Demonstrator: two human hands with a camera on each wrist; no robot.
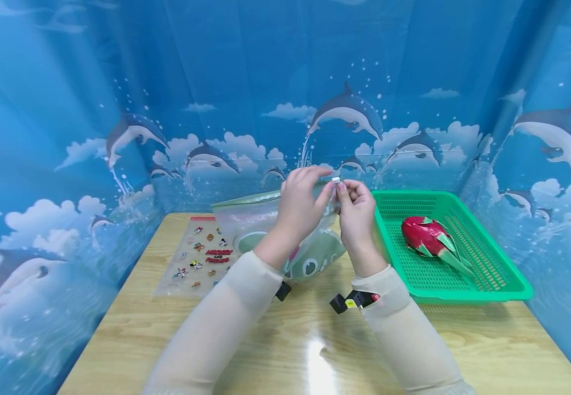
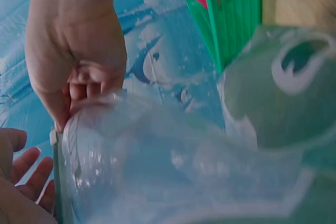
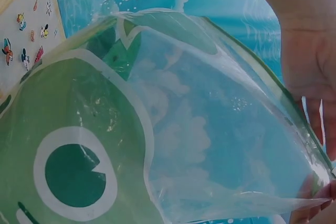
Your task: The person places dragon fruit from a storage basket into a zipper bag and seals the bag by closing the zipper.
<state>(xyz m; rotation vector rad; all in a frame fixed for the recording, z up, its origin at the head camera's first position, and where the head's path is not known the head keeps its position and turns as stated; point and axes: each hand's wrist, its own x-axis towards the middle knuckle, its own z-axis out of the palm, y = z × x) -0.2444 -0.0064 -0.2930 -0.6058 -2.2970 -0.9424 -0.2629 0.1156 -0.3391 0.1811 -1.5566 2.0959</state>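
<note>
A clear zip bag with a green cartoon face (image 1: pixel 315 255) stands tilted above the table, its zip edge up. The right hand (image 1: pixel 356 216) pinches its upper right corner beside the white slider (image 1: pixel 335 179); in the left wrist view the right hand (image 2: pixel 79 56) has curled fingers at that corner, by the slider (image 2: pixel 53 137). The left hand (image 1: pixel 302 200) is at the zip edge, thumb and forefinger apart near the slider. Its fingers (image 2: pixel 37 174) look spread and loose in the left wrist view. The bag (image 3: pixel 79 171) fills much of the right wrist view.
A flat clear bag with small cartoon figures (image 1: pixel 203 255) lies on the table (image 1: pixel 285 340) at the left. At the right stands a green basket (image 1: pixel 463 295) holding a red dragon fruit (image 1: pixel 424 236). A blue dolphin curtain (image 1: pixel 246 71) hangs behind and at both sides.
</note>
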